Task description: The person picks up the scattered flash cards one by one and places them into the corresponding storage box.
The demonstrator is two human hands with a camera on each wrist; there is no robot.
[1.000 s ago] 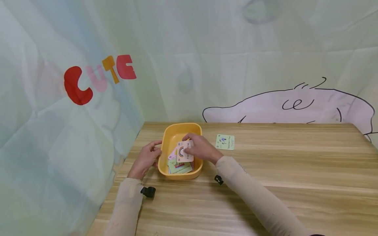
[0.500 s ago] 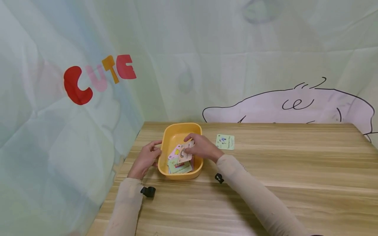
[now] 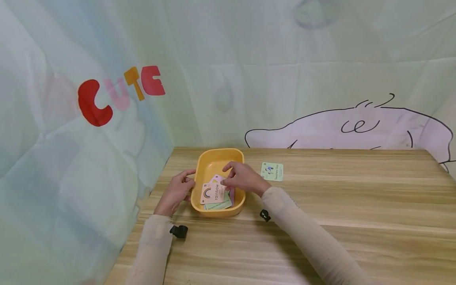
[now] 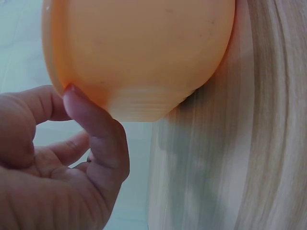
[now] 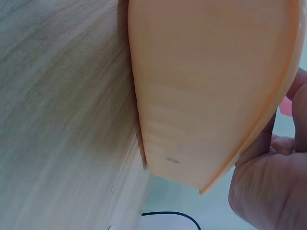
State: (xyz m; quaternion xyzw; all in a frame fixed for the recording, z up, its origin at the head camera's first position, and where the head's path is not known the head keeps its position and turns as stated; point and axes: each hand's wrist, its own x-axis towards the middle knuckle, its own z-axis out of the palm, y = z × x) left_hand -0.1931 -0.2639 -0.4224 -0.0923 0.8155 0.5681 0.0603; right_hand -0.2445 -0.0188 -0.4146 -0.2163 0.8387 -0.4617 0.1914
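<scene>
A yellow plastic bin (image 3: pixel 218 213) stands on the table with several picture cards inside. On top lies a pink card (image 3: pixel 211 194) printed "rainbow", over a green card (image 3: pixel 220 206) and a partly covered pale pink card (image 3: pixel 215 179). My left hand (image 3: pixel 177 192) holds the bin's left rim; in the left wrist view its fingers (image 4: pixel 96 115) bend against the edge. Over the bin's right side, my right hand (image 3: pixel 246 179) is apart from the rim, fingers loosely bent, thumb beside the rainbow card's upper edge. The bin's wall hides the cards in the right wrist view.
A green card (image 3: pixel 272 171) reading "Teachers' Day" lies on the wooden table (image 3: pixel 338 190), right of the bin. Printed curtains (image 3: pixel 199 87) stand behind and along the left side. A black strap end (image 3: pixel 179 231) hangs from the left sleeve.
The rainbow card has left my right hand's pinch, shifting left and down onto the other cards. My right fingers have spread a little. The left hand and bin have stayed put.
</scene>
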